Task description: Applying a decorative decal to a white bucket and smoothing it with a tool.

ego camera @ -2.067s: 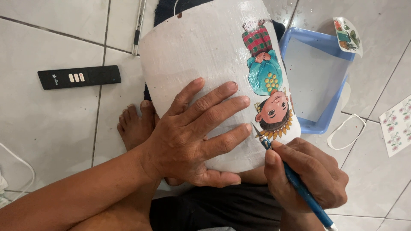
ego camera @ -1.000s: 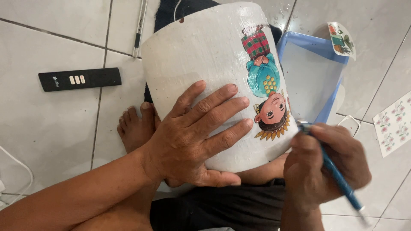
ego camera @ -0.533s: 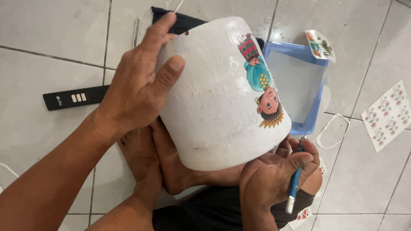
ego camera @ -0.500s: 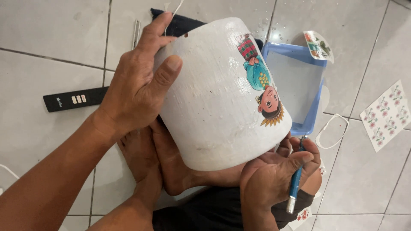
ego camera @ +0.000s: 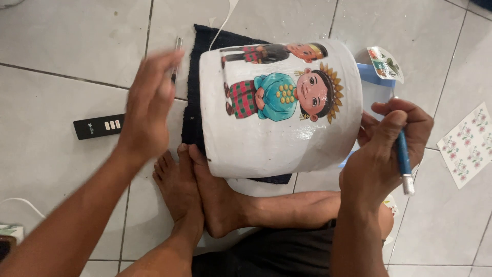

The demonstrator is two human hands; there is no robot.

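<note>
The white pot lay on its side above my feet, long axis running left–right. My right hand steadied its right rim, grip clamped on a blue pen. My left hand hovered left of it—fingers apart, clear of it.

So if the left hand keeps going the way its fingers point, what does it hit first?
Probably the thin metal tool on the tiles just past the left hand's blurred fingertips; depth is unclear, so it may pass above it.
</note>
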